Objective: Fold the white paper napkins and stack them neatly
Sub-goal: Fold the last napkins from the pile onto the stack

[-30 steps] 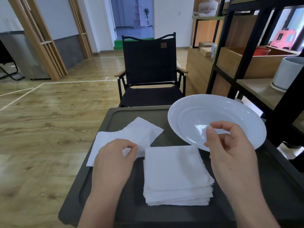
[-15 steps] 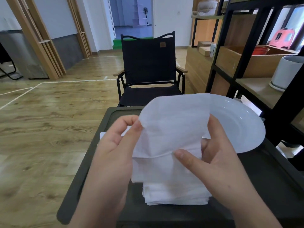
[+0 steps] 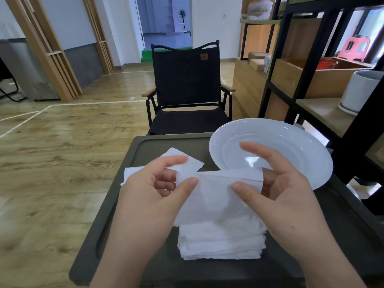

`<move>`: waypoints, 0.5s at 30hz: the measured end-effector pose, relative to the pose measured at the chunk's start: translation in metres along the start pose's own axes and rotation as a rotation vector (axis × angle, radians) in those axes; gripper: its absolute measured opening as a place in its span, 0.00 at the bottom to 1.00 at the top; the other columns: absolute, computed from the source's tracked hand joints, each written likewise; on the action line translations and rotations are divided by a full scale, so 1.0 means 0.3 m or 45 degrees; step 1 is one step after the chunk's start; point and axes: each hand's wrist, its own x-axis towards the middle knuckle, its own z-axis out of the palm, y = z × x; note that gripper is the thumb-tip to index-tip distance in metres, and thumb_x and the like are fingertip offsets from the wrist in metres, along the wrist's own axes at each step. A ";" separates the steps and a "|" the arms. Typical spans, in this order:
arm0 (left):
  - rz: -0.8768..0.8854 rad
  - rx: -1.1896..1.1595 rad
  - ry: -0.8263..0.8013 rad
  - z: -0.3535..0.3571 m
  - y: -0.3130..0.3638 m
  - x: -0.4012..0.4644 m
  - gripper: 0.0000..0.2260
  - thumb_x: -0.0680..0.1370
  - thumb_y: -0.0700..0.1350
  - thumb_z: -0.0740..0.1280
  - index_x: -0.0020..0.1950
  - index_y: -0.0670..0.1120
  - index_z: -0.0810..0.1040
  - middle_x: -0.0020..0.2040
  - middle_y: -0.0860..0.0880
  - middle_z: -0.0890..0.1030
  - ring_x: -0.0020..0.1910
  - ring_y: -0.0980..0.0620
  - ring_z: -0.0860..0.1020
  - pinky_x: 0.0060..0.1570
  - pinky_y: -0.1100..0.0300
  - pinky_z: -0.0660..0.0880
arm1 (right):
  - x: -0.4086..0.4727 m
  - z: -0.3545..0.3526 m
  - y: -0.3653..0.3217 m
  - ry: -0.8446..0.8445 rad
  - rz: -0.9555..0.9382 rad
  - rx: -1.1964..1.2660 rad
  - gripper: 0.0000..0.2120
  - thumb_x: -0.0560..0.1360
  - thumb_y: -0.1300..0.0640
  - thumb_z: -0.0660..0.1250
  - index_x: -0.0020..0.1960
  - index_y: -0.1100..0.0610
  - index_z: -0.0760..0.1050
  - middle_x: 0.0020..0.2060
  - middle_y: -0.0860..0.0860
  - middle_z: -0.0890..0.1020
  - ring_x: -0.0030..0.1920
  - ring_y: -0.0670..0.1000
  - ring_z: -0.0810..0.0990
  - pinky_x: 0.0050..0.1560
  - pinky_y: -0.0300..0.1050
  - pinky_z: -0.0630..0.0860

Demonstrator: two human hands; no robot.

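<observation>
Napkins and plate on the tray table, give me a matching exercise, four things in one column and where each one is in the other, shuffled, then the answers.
Things:
1. Napkin being folded
2. Napkin stack
3. White plate
4. Loose napkin

Places:
A. Lying flat at the far left of the tray table, behind the left hand
B. Far right of the table, its rim past the edge
C. Held in the air between both hands, left and right hand
D. Resting on the table nearest the person, under the held napkin

Pairs: 1-C, 2-D, 3-B, 4-A

Napkin (image 3: 216,196) between both hands — folded
</observation>
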 end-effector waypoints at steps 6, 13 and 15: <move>0.066 0.191 0.058 -0.012 0.004 -0.004 0.06 0.69 0.51 0.75 0.42 0.62 0.83 0.37 0.62 0.78 0.30 0.60 0.72 0.32 0.71 0.67 | -0.003 -0.009 0.016 -0.023 -0.042 -0.089 0.22 0.69 0.57 0.74 0.55 0.33 0.79 0.50 0.44 0.85 0.53 0.48 0.83 0.57 0.51 0.80; 0.267 0.144 -0.033 -0.022 0.051 -0.014 0.07 0.68 0.58 0.71 0.40 0.57 0.78 0.53 0.62 0.79 0.53 0.62 0.78 0.47 0.65 0.71 | 0.005 -0.004 0.028 0.039 0.010 -0.231 0.16 0.65 0.46 0.75 0.50 0.30 0.79 0.47 0.37 0.78 0.39 0.43 0.76 0.41 0.35 0.76; 0.195 -0.115 -0.118 -0.014 0.072 -0.023 0.05 0.70 0.52 0.72 0.39 0.55 0.77 0.47 0.55 0.84 0.44 0.58 0.81 0.42 0.62 0.76 | 0.004 -0.002 0.023 0.072 0.053 -0.214 0.14 0.62 0.39 0.71 0.47 0.33 0.80 0.52 0.35 0.75 0.38 0.43 0.75 0.41 0.35 0.72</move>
